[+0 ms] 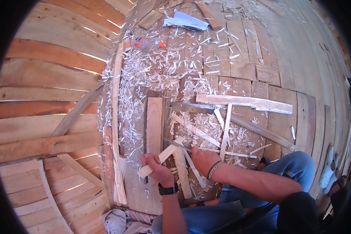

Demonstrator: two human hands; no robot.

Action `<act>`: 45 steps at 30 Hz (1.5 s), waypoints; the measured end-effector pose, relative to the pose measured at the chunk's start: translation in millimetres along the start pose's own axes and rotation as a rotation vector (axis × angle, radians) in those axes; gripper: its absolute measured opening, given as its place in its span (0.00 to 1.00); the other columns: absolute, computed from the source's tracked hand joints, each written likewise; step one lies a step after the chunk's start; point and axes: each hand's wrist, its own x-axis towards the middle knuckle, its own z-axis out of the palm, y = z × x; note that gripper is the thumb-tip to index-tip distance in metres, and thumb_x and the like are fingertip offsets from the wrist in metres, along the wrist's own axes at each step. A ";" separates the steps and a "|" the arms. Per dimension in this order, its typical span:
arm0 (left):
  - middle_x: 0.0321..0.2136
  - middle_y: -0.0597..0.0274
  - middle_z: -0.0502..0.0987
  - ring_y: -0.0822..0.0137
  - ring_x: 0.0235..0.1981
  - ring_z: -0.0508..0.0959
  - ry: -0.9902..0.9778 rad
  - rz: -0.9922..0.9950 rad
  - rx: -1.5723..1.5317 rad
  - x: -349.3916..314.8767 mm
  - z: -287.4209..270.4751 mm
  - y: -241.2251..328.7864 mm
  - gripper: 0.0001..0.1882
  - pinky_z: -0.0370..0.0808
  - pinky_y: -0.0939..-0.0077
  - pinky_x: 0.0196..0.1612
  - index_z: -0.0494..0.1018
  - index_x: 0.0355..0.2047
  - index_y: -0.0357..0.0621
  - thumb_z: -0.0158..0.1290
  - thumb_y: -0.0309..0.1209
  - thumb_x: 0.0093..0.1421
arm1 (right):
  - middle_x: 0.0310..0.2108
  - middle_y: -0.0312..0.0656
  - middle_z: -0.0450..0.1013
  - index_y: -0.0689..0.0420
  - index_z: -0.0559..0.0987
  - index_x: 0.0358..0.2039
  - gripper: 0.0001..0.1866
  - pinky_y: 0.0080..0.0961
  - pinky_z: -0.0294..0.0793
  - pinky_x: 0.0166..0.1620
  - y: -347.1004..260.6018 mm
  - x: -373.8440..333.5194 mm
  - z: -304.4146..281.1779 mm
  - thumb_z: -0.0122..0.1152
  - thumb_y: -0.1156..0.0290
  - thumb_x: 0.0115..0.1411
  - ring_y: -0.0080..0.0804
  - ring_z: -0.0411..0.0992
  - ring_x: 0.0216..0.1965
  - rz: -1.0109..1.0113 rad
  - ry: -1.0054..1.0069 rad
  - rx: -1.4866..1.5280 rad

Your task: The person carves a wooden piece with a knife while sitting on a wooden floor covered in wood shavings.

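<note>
My left hand (156,168) is closed around a short, pale strip of wood (167,153), tilted up and to the right. My right hand (205,160) grips a knife, its handle hidden in my fist. The thin dark knife blade (177,144) lies across the upper end of the strip. Just beyond my hands a brown plank (155,121) lies lengthwise. Below the blade leans another wood piece (182,173), and a thin split stick (194,168) runs beside it.
Curled shavings (134,85) cover much of the plank floor. A long narrow batten (116,117) lies at the left, near the board wall (46,74). Ahead right are a rough whitish board (245,102) and a long pole (261,132). Pale clogs (328,169) sit far right.
</note>
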 end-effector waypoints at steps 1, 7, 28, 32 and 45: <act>0.15 0.74 0.54 0.82 0.14 0.54 0.014 -0.012 -0.005 -1.2 0.8 0.4 0.19 0.53 0.86 0.14 0.57 0.19 0.49 0.40 0.40 0.67 | 0.21 0.53 0.75 0.64 0.65 0.34 0.07 0.38 0.77 0.27 -1.3 -0.5 1.4 0.44 0.73 0.59 0.47 0.77 0.25 0.017 -0.008 -0.002; 0.16 0.74 0.54 0.80 0.15 0.54 0.011 0.053 0.081 -16.9 13.7 -2.1 0.17 0.50 0.84 0.16 0.56 0.18 0.50 0.39 0.37 0.64 | 0.23 0.54 0.76 0.64 0.65 0.34 0.07 0.39 0.78 0.28 -5.0 5.1 -8.6 0.45 0.74 0.59 0.50 0.78 0.27 0.037 -0.006 0.062; 0.16 0.73 0.55 0.78 0.17 0.55 0.017 0.167 0.095 -20.5 17.4 -3.2 0.16 0.54 0.81 0.20 0.55 0.19 0.49 0.40 0.35 0.64 | 0.27 0.57 0.76 0.66 0.67 0.37 0.09 0.40 0.78 0.32 -1.3 -1.7 -4.9 0.43 0.74 0.60 0.52 0.78 0.31 0.072 -0.032 0.089; 0.16 0.71 0.56 0.77 0.18 0.56 0.101 0.056 -0.080 -0.3 0.8 -8.3 0.17 0.56 0.79 0.23 0.55 0.18 0.47 0.40 0.34 0.66 | 0.24 0.56 0.76 0.66 0.66 0.36 0.09 0.42 0.77 0.30 -7.1 -10.9 1.0 0.44 0.73 0.60 0.52 0.78 0.28 0.049 -0.017 0.069; 0.15 0.70 0.55 0.75 0.19 0.55 -0.034 0.183 0.056 -12.7 8.8 -13.4 0.19 0.55 0.74 0.22 0.56 0.19 0.41 0.39 0.34 0.67 | 0.23 0.61 0.74 0.69 0.67 0.35 0.12 0.46 0.75 0.31 -3.8 -13.4 -9.9 0.41 0.71 0.61 0.56 0.76 0.28 -0.062 -0.042 -0.048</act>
